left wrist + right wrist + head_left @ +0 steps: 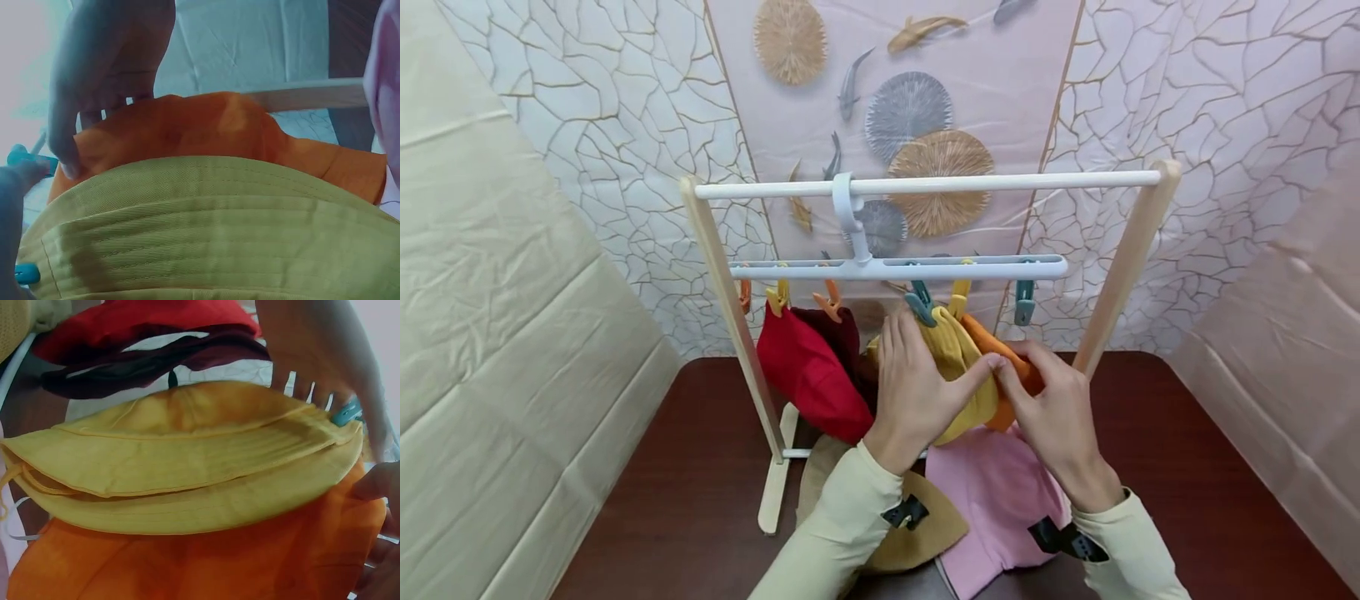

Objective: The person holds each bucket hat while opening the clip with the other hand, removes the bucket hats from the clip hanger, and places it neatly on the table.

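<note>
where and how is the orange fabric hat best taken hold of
I'd pinch the orange fabric hat by its upper edge, thumb in front, fingers behind, coming from the person's right: that edge looks thin, and the yellow fabric bucket hat overlaps its left side.

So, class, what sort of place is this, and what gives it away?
Probably a staged tabletop booth rather than an ordinary room: a small wooden-framed rack stands on a dark table, with a patterned backdrop behind.
</note>
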The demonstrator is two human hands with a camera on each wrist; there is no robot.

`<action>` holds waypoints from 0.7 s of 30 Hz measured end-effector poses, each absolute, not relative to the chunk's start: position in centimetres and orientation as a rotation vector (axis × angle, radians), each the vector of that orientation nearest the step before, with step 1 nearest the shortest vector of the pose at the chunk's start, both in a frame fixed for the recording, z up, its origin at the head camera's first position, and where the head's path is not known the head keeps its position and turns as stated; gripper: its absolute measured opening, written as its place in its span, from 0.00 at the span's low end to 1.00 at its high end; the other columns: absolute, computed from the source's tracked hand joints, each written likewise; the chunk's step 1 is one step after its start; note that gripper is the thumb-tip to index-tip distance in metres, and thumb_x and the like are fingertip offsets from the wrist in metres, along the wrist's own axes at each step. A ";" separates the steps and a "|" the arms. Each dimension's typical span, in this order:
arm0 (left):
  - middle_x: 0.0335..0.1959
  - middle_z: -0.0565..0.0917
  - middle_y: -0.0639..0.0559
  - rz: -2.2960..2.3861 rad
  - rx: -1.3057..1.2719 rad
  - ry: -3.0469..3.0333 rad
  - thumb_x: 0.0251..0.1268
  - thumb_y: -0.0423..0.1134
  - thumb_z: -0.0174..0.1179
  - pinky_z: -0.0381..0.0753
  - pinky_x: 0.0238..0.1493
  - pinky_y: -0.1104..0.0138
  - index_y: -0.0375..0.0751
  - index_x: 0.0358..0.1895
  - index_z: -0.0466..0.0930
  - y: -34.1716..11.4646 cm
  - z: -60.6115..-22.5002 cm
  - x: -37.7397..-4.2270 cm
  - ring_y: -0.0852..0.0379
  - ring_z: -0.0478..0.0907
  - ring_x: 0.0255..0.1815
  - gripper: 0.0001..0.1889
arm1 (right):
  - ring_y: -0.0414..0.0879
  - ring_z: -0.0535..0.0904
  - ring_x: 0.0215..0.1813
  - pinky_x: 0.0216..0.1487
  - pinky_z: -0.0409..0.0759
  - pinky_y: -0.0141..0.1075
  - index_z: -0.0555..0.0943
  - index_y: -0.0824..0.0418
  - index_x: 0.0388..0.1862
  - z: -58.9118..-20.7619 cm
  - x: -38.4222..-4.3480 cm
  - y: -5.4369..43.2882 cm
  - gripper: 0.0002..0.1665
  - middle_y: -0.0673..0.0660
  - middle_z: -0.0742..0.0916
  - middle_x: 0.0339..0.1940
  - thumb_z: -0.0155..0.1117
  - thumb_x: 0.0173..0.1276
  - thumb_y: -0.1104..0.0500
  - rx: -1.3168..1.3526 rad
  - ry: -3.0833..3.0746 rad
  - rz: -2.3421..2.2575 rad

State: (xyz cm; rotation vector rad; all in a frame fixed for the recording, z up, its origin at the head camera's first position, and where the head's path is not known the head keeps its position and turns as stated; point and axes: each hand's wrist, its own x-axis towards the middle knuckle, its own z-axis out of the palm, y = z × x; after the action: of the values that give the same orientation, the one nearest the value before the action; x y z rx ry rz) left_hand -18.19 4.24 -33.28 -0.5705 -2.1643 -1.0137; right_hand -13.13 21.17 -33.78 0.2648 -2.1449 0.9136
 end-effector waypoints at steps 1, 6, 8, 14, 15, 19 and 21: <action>0.59 0.75 0.41 -1.016 -0.573 -2.149 0.57 0.66 0.73 0.75 0.66 0.51 0.30 0.69 0.65 4.3 -33.3 -18.2 0.46 0.73 0.61 0.50 | 0.49 0.83 0.33 0.33 0.74 0.18 0.87 0.66 0.49 -33.7 -13.0 21.1 0.09 0.61 0.91 0.40 0.72 0.71 0.66 0.256 -2.149 0.917; 0.49 0.77 0.44 -1.060 -0.601 -2.092 0.59 0.53 0.72 0.77 0.55 0.55 0.32 0.61 0.69 4.0 -33.4 -18.6 0.47 0.74 0.53 0.36 | 0.49 0.85 0.42 0.39 0.77 0.18 0.80 0.69 0.60 -33.5 -13.2 20.7 0.19 0.62 0.89 0.50 0.70 0.73 0.67 0.238 -2.110 1.056; 0.48 0.77 0.44 -1.085 -0.619 -2.095 0.56 0.49 0.72 0.78 0.53 0.56 0.32 0.61 0.69 3.6 -33.4 -18.7 0.48 0.74 0.52 0.35 | 0.50 0.85 0.52 0.47 0.79 0.19 0.69 0.71 0.70 -33.2 -13.3 20.6 0.31 0.62 0.84 0.63 0.69 0.72 0.70 0.267 -2.034 1.142; 0.49 0.75 0.43 -1.160 -0.669 -2.163 0.51 0.44 0.70 0.82 0.52 0.56 0.32 0.62 0.66 1.8 -33.3 -19.3 0.48 0.74 0.52 0.37 | 0.54 0.73 0.73 0.62 0.79 0.27 0.51 0.67 0.85 -30.9 -14.0 20.5 0.44 0.58 0.62 0.85 0.63 0.79 0.64 0.505 -1.870 1.096; 0.49 0.74 0.42 -1.169 -0.670 -2.175 0.52 0.43 0.70 0.82 0.52 0.56 0.31 0.62 0.65 1.5 -33.3 -19.3 0.48 0.73 0.51 0.36 | 0.56 0.71 0.75 0.62 0.78 0.27 0.52 0.67 0.85 -30.5 -14.2 20.3 0.43 0.59 0.61 0.86 0.62 0.81 0.60 0.544 -1.887 1.046; 0.48 0.73 0.42 -1.198 -0.654 -2.220 0.53 0.43 0.69 0.83 0.50 0.57 0.32 0.61 0.64 0.2 -33.1 -19.8 0.49 0.73 0.49 0.35 | 0.57 0.68 0.74 0.60 0.77 0.31 0.50 0.64 0.87 -30.0 -15.0 19.2 0.45 0.60 0.54 0.88 0.61 0.82 0.54 0.636 -2.023 0.902; 0.48 0.73 0.42 -1.202 -0.648 -2.238 0.53 0.43 0.69 0.83 0.50 0.57 0.32 0.61 0.64 -0.4 -33.0 -20.1 0.49 0.73 0.48 0.35 | 0.58 0.66 0.76 0.60 0.76 0.37 0.47 0.62 0.88 -30.0 -15.3 18.7 0.49 0.59 0.50 0.89 0.63 0.80 0.60 0.635 -2.092 0.868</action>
State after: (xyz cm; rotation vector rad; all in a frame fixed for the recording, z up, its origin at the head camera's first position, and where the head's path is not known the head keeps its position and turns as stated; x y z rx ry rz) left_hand -20.11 -0.39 -33.02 -0.6478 -2.2380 -1.2017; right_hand -15.27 18.72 -29.98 0.6346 -2.0916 0.8683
